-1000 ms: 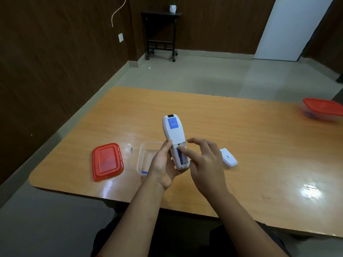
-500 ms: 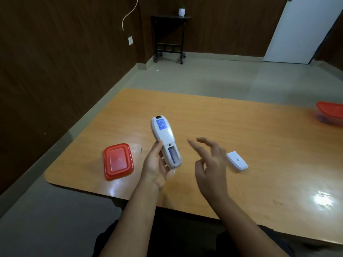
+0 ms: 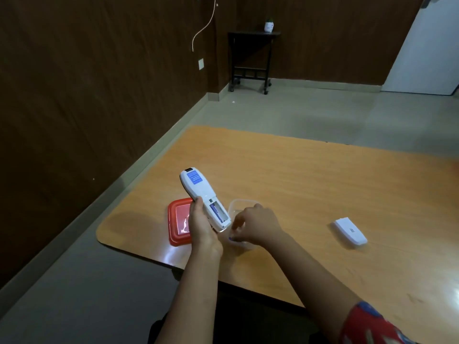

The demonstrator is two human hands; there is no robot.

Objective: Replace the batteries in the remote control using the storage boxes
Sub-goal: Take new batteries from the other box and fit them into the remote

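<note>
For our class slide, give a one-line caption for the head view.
Left hand holds the open-backed remote while the right hand reaches into the clear box, red lid nearby.

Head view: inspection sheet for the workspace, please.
Surface: glossy orange table.
Job's things: remote back up, compartment open, one battery inside; clear box, red lid to its left; battery cover lying apart at right.
Clutter: nothing seen.
Hands: left hand grips the remote; right hand reaches into the clear box, grasp hidden.
Cables: one cord hangs on the wall.
Surroundings: side table with small pot, white door.
</note>
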